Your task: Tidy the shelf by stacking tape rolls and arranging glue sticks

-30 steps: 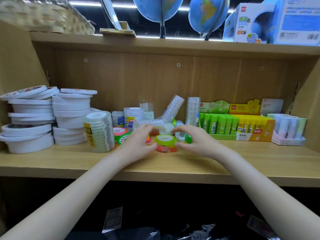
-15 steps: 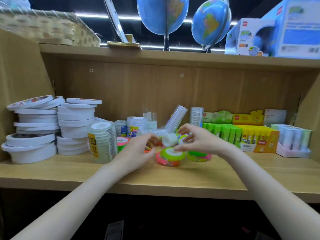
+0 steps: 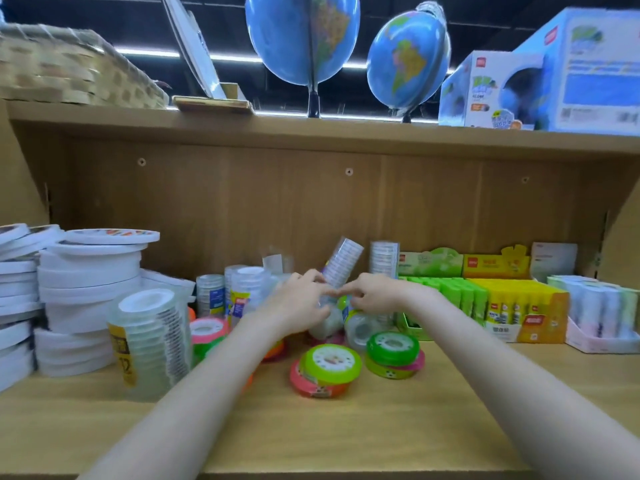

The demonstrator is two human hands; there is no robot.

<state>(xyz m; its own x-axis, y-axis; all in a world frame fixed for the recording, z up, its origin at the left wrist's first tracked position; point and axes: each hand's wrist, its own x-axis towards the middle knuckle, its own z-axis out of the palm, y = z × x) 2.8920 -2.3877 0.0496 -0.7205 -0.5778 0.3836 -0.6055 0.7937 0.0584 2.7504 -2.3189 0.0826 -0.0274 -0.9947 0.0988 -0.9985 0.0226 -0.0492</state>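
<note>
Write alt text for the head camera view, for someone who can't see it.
Two bare hands, left hand and right hand, meet over small clear tape rolls at the middle of a wooden shelf. In front lie two short stacks of neon tape rolls; white tape rolls stand stacked left, boxed glue sticks right.

Wooden shelf unit (image 3: 311,427) with brown back panel (image 3: 277,202); upper board (image 3: 311,131) overhead; strip light (image 3: 145,53) beyond, dark ceiling.
</note>
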